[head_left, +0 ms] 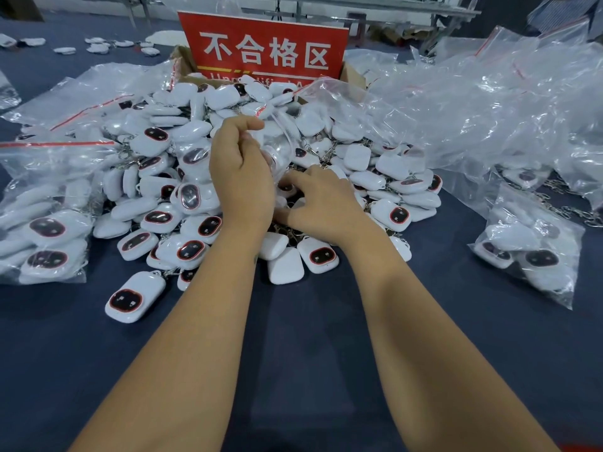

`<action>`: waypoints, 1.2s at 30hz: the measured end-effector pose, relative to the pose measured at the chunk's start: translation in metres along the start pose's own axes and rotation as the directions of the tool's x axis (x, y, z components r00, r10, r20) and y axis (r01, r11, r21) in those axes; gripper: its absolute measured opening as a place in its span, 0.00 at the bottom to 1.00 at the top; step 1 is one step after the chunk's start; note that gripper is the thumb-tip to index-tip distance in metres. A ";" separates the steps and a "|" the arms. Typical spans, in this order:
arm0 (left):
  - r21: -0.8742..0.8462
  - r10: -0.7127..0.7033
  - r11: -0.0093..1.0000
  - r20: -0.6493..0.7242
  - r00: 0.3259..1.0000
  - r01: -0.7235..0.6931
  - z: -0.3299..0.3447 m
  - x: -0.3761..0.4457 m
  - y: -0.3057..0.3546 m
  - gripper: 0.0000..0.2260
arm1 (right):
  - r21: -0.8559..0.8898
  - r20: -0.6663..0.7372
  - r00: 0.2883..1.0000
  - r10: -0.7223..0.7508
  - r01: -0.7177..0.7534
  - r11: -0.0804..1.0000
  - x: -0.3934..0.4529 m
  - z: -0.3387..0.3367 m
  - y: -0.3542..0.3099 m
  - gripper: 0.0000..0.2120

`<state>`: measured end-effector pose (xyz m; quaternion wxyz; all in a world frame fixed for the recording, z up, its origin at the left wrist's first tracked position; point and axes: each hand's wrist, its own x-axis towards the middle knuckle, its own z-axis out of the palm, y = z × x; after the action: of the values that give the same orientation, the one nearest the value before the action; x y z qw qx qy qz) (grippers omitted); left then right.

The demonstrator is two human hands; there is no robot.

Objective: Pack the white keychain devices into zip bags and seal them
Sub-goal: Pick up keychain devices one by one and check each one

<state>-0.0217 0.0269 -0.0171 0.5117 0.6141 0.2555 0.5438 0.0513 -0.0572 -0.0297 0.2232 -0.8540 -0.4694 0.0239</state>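
Head view: left hand [239, 171] pinching a clear zip bag [277, 141] open-mouthed above the heap of white keychain devices [182, 177] at centre of the dark counter [293, 337]; right hand [321, 200] at 4 o'clock of it, fingers curled down among the pile, grip on any one device impossible to tell. Slippery film, smooth rounded plastic shells, tangling metal chains: likely risks a snagged chain dragging extras, or the bag mouth folding shut.

A dark blue cloth covers the bench [293, 353], a red sign [266, 47] with white characters stands at its far side, and metal frames [450, 17] rise behind.
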 end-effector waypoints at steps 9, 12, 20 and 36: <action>0.033 0.017 0.999 -0.028 0.999 -0.016 0.000 0.000 -0.001 0.13 | 0.176 -0.039 0.998 -0.054 0.060 0.982 -0.001 0.001 -0.001 0.18; 0.049 0.040 0.998 -0.090 0.995 -0.036 -0.001 -0.001 0.003 0.14 | 0.325 -0.086 0.996 0.015 0.014 0.946 -0.001 -0.001 0.000 0.14; 0.102 0.040 0.994 -0.026 0.999 -0.037 -0.004 0.001 0.002 0.17 | 0.757 -0.178 0.940 0.292 -0.059 0.651 0.005 -0.012 0.009 0.14; 0.291 -0.072 0.957 0.310 0.948 -0.023 0.001 -0.004 -0.004 0.17 | 0.937 -0.154 0.968 0.199 0.079 0.341 0.003 -0.017 0.004 0.13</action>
<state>-0.0206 0.0246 -0.0225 0.4570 0.7588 0.2546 0.3879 0.0603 -0.0621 -0.0154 0.7259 -0.5840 -0.3078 0.1929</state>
